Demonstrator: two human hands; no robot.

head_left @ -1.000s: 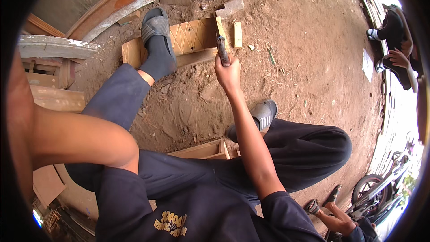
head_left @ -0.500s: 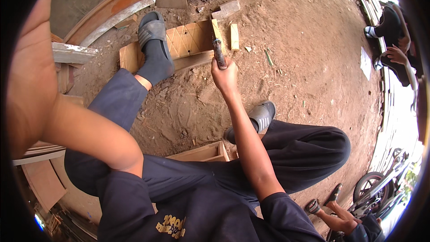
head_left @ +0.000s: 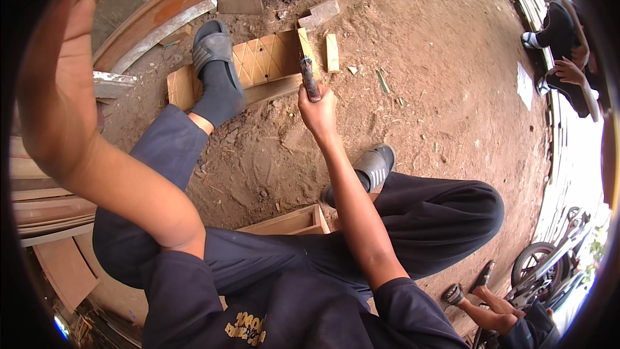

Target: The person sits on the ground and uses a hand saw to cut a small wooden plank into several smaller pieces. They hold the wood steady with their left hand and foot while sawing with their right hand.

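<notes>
Right hand (head_left: 318, 113) clamped on a dark handle (head_left: 310, 83) at the timber's end

Brown earth (head_left: 445, 116) lies under everything, loose and littered, so it may give the work poor footing. On it, ahead of the person, rests the scored timber (head_left: 268, 57), cut with crossing grooves. The sandalled left foot (head_left: 214, 52) lies across it and seems to be its only brace; if that foot slid, the timber could roll or skid. The left hand (head_left: 74, 52) is raised well apart from the wood, its palm bare; its fingertips pass out of view, so whether they close on anything I cannot tell. The dark handle points at the timber's right end, and a loose wrist there could make the tool glance off. Its working edge is too thin to make out. Just beside that end, the small block (head_left: 332, 53) could get underfoot.
</notes>
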